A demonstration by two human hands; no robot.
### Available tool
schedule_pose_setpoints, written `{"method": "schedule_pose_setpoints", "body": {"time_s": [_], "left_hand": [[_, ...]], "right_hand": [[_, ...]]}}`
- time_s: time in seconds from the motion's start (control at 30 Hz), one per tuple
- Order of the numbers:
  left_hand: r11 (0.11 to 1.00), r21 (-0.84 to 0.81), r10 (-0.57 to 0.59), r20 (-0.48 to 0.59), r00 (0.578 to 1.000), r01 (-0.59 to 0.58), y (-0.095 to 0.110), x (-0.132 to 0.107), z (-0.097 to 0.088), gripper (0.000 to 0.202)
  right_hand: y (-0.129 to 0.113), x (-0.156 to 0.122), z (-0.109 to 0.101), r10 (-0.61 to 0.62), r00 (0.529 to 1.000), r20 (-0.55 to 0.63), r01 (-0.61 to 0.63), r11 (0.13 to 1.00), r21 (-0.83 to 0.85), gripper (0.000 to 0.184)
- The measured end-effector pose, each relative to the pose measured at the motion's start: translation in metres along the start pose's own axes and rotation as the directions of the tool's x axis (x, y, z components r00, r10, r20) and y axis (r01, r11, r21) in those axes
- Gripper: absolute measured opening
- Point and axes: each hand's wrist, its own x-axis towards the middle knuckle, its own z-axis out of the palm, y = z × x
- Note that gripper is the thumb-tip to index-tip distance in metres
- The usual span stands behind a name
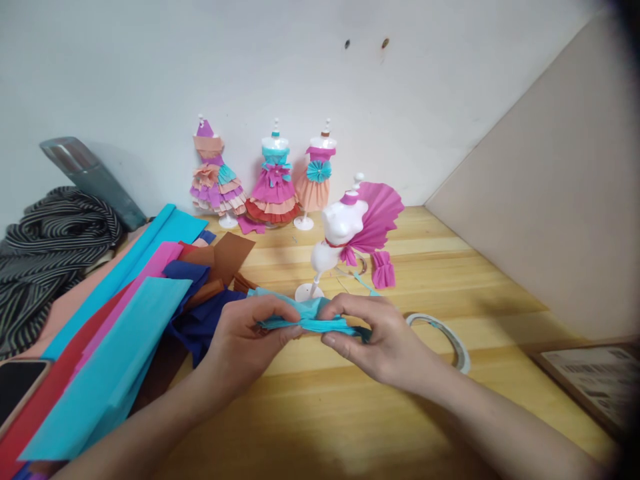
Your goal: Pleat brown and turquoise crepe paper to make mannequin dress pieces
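Observation:
My left hand point(245, 340) and my right hand point(373, 337) both pinch a pleated strip of turquoise crepe paper point(310, 318) just above the wooden table point(320, 400). The fingers of each hand are closed on the paper, thumbs on top. Right behind the hands stands a small white mannequin point(336, 237) on a stand, tilted, with a magenta pleated paper fan point(381, 213) at its back and a magenta collar. A small folded magenta piece point(383, 270) lies beside its base.
Three dressed mini mannequins point(273, 183) stand at the wall. Crepe paper sheets in turquoise, pink, red, navy and brown point(125, 320) pile up on the left, with striped cloth point(50, 247) and a phone point(17, 387). A tape roll point(450, 333) lies right; a box point(595, 380) sits far right.

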Motion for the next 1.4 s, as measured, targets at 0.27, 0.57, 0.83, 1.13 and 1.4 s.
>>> {"method": "schedule_pose_setpoints", "body": {"time_s": [0.27, 0.57, 0.83, 1.13, 1.4], "left_hand": [[1.000, -0.012, -0.028, 0.004, 1.000, 0.028, -0.001, 0.000, 0.001, 0.007], [0.983, -0.126, -0.137, -0.009, 0.991, 0.135, -0.004, -0.003, 0.004, 0.011], [0.982, -0.164, -0.098, -0.046, 0.994, 0.089, 0.002, -0.006, 0.004, 0.025], [1.000, 0.015, 0.025, -0.032, 0.999, -0.024, -0.016, -0.006, -0.006, 0.039], [0.976, 0.029, 0.216, -0.056, 0.975, -0.215, -0.022, -0.008, -0.008, 0.050]], "right_hand": [[0.002, 0.001, -0.001, 0.003, 0.999, -0.043, -0.003, 1.000, 0.012, 0.007], [0.004, 0.000, -0.001, -0.006, 0.986, -0.166, 0.021, 0.996, 0.086, 0.008], [-0.003, -0.004, -0.005, -0.280, 0.917, -0.284, 0.254, 0.959, -0.127, 0.014], [-0.003, -0.002, -0.005, -0.324, 0.901, -0.289, 0.278, 0.942, -0.191, 0.016], [0.001, -0.002, -0.004, -0.183, 0.940, -0.288, 0.176, 0.983, -0.052, 0.006]]}}
